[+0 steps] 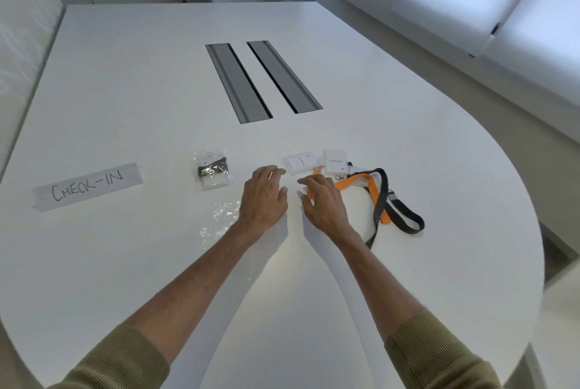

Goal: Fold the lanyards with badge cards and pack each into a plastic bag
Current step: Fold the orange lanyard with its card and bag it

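Orange woven lanyard [353, 179] and a dark grey strap [385, 187] lie looped on the glossy white table [408, 125], right of the hands, by two flat white badge cards [299, 162] (rounded corners). The left hand [263, 197] and right hand [323, 203] are spread loosely, grasping nothing. A crinkly clear plastic bag [224, 211] lies left; a packed bag [213, 172] lies beyond it.

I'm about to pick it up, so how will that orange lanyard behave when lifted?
Probably floppy: the orange lanyard lies in loose curves on the table. Likely light, being thin flat strap. It crosses the dark lanyard, so that may drag along.
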Demonstrator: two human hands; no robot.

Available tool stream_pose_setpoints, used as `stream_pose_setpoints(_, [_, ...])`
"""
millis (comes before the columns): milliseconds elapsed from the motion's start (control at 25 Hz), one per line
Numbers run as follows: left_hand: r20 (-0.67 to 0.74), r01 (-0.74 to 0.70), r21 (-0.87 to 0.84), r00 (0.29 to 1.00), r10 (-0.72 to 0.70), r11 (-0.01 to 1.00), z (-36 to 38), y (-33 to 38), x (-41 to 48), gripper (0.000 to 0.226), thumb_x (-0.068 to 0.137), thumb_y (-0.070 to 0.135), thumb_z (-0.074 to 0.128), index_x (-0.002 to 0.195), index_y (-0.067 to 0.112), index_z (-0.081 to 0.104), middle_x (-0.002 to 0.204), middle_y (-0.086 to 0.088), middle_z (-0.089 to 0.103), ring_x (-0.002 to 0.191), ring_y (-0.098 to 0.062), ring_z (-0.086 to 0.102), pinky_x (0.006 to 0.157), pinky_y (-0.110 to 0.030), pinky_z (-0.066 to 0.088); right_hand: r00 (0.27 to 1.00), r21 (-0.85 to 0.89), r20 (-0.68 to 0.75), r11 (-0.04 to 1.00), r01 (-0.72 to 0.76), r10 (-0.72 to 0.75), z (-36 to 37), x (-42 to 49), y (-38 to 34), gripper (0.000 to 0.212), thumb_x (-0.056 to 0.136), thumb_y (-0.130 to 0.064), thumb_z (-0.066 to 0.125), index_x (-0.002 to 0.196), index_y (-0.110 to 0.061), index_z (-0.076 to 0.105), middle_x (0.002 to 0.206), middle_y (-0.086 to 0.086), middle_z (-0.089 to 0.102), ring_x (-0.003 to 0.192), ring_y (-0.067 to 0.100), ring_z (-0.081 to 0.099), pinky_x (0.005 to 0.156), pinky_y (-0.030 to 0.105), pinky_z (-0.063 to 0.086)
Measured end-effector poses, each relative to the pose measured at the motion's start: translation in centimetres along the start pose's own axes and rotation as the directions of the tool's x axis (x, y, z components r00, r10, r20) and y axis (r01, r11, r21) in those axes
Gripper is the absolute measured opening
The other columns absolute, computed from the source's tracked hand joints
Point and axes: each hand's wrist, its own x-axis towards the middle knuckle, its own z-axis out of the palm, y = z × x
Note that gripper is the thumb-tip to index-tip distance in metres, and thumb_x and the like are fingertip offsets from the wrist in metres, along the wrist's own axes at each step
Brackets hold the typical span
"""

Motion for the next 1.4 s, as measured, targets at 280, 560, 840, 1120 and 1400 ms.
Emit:
stream_pose_setpoints(280, [0.195,-0.112,0.12,0.977,0.087,0.986,1.8,2.5,3.7,0.058,0.115,0.031,0.046,0.171,0.02,0.032,0.176,-0.003,0.036,0.164,-0.026,0.027,0.126,-0.048,0.034,0.979,-0.114,0.196,0.993,-0.028,0.051,-1.2,-0.5,2.9,0.056,0.113,-0.037,0.061,0.164,-0.02,0.051,0.179,0.009,0.035,0.167,0.033,0.028,0.131,0.052,0.03])
stream_pose_setpoints(560, [0.231,-0.096,0.147,0.971,0.06,0.984,3.0,1.9,3.6,0.063,0.114,0.028,0.048,0.172,0.018,0.026,0.174,-0.005,0.037,0.16,-0.028,0.033,0.127,-0.046,0.032,0.999,-0.126,0.05,0.992,-0.005,0.012,-1.4,0.5,4.0,0.03,0.104,-0.037,0.068,0.125,-0.019,0.079,0.14,-0.001,0.071,0.141,0.023,0.053,0.11,0.045,0.042])
stream_pose_setpoints(840, [0.147,-0.025,0.147,0.989,0.003,0.989,2.8,2.1,4.8,0.058,0.108,0.036,0.06,0.159,0.012,0.047,0.158,-0.009,0.05,0.148,-0.031,0.045,0.114,-0.046,0.043,0.996,-0.06,-0.056,0.995,-0.077,0.074,-1.1,1.3,3.8,0.04,0.103,-0.043,0.067,0.078,-0.015,0.08,0.092,-0.005,0.077,0.118,0.02,0.059,0.095,0.04,0.039])
stream_pose_setpoints(1120, [0.199,-0.002,0.132,0.98,-0.024,0.991,3.0,1.1,6.2,0.064,0.105,0.039,0.064,0.16,0.011,0.045,0.153,-0.012,0.053,0.14,-0.036,0.048,0.111,-0.047,0.042,0.986,0.008,-0.127,0.994,-0.109,0.109,-1.3,2.0,4.2,0.038,0.103,-0.038,0.068,0.074,-0.017,0.079,0.081,-0.01,0.073,0.116,0.018,0.058,0.094,0.039,0.031])
stream_pose_setpoints(1400, [0.07,0.048,-0.128,0.997,-0.04,0.991,1.6,1.5,5.0,0.077,0.102,0.037,0.074,0.166,0.013,0.039,0.151,-0.012,0.05,0.14,-0.033,0.044,0.114,-0.044,0.041,0.963,0.333,-0.127,0.925,-0.182,0.236,-2.7,1.8,3.4,0.045,0.097,-0.012,0.07,0.142,-0.019,0.069,0.147,0.003,0.068,0.142,0.025,0.051,0.113,0.046,0.049])
